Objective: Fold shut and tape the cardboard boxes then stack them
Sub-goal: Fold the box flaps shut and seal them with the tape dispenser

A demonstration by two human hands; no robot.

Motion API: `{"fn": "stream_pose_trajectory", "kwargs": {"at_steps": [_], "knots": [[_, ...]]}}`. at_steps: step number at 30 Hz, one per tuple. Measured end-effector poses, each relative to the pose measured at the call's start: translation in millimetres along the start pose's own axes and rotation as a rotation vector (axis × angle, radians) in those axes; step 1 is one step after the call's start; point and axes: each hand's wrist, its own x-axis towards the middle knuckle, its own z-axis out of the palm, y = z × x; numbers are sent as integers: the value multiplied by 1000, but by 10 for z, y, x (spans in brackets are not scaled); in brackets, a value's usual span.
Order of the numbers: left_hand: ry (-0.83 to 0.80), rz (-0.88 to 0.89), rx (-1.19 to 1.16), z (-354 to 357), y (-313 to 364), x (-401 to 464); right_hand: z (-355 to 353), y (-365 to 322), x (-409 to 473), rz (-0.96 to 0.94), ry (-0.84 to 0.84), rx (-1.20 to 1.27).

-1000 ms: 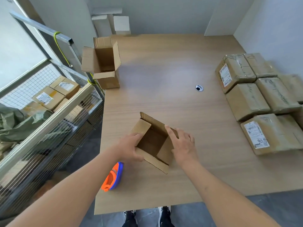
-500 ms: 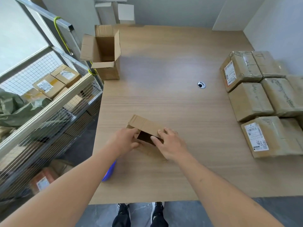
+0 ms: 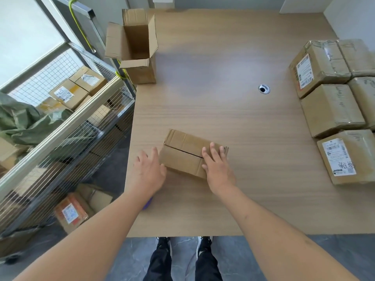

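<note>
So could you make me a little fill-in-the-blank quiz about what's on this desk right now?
1. The small box under the hands has its top flaps folded ____.
2. The right hand lies flat on the box's ____.
3. The tall box at the table's far left corner stands with its flaps ____.
4. The boxes with white labels sit along the table's ____ side.

Missing words: shut; top; open; right
</note>
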Motion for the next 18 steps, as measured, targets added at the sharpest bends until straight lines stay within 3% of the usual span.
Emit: {"fn": "stream_pose_trajectory", "kwargs": {"at_steps": [5,8,12,16,18], "knots": [[-180,-276,56,178,-283,-364,8,33,-5,-47,-3,-86],[-249,-272,-14,350,-384,-507,4,70,-21,-87,-7,-123],[-222,-213,-146,425,-473,-544,-5,92,-16,-126,-35,-88],[-194,-321,-319,243,-548,-558,3,106,-43,-150,-45,-45],[-85,-366,-412,83,-599,-552,5,104,-74,-163,-49,-28]]}}
